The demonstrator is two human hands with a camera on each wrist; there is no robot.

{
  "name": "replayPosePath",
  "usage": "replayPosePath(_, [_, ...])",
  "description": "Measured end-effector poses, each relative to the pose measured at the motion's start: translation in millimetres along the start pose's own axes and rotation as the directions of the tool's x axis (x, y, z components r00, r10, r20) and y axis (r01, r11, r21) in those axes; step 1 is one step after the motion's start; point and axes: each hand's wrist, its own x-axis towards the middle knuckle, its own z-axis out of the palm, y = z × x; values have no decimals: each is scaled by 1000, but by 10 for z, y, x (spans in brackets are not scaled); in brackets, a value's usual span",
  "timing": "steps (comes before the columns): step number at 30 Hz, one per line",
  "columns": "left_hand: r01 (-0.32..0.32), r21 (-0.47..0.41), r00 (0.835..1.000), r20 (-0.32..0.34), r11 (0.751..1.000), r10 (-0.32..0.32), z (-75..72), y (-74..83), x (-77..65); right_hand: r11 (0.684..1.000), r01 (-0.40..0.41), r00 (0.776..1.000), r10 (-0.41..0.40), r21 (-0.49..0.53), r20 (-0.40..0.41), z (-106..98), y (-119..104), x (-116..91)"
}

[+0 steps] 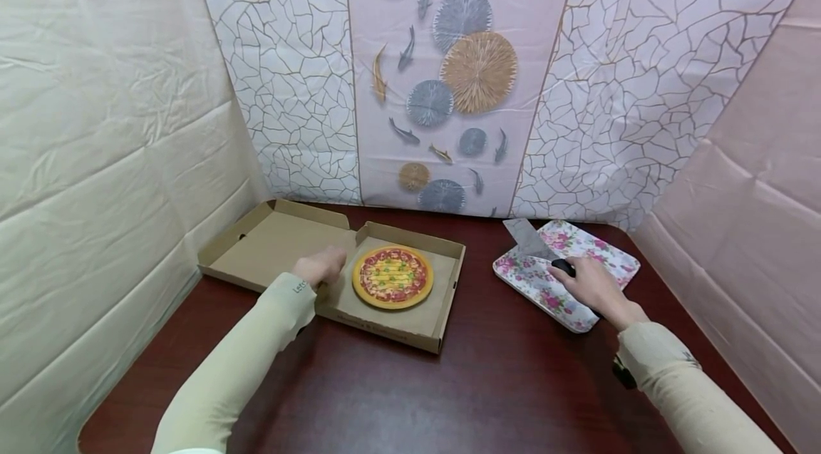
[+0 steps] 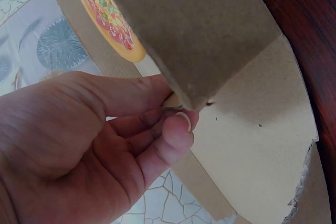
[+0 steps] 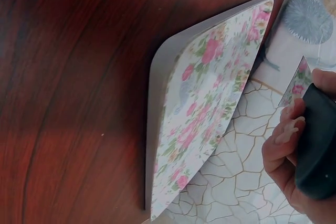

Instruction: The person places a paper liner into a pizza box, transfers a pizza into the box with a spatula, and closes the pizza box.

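Observation:
An open cardboard pizza box (image 1: 442, 290) lies left of centre, its lid (image 1: 269, 240) folded out to the left. Inside its base is a round pizza (image 1: 393, 277) with yellow, red and green toppings. My left hand (image 1: 321, 265) is at the seam between lid and base. The left wrist view shows that hand (image 2: 105, 135) pinching a cardboard edge (image 2: 184, 95) between thumb and fingers. On the right, my right hand (image 1: 593, 286) grips the black handle (image 3: 317, 140) of a broad-bladed metal spatula (image 1: 529, 239). Its blade is over a floral tray (image 1: 551, 297).
The floral tray lies at the right rear of the dark red wooden table (image 1: 410, 404). A patterned cloth (image 1: 449, 83) hangs behind the table, and pale cloth walls (image 1: 109, 155) stand on both sides. The right wrist view shows the tray's raised edge (image 3: 163, 82).

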Motion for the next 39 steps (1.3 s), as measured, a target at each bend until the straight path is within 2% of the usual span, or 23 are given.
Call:
replayPosePath(6, [14, -10, 1000, 9, 1000, -14, 6, -1, 1, 1000, -21, 1000, 21, 0, 3, -2, 69, -48])
replayPosePath(18, [-7, -3, 1000, -6, 1000, 7, -17, 2, -25, 996, -86, 996, 86, -25, 16, -1, 178, -106])
replayPosePath(27, [15, -13, 1000, -3, 1000, -15, -6, 9, -55, 989, -135, 990, 137, -54, 33, 21, 287, -148])
replayPosePath(39, [8, 9, 1000, -5, 1000, -8, -1, 19, -7, 980, -184, 981, 188, -81, 48, 17, 396, -217])
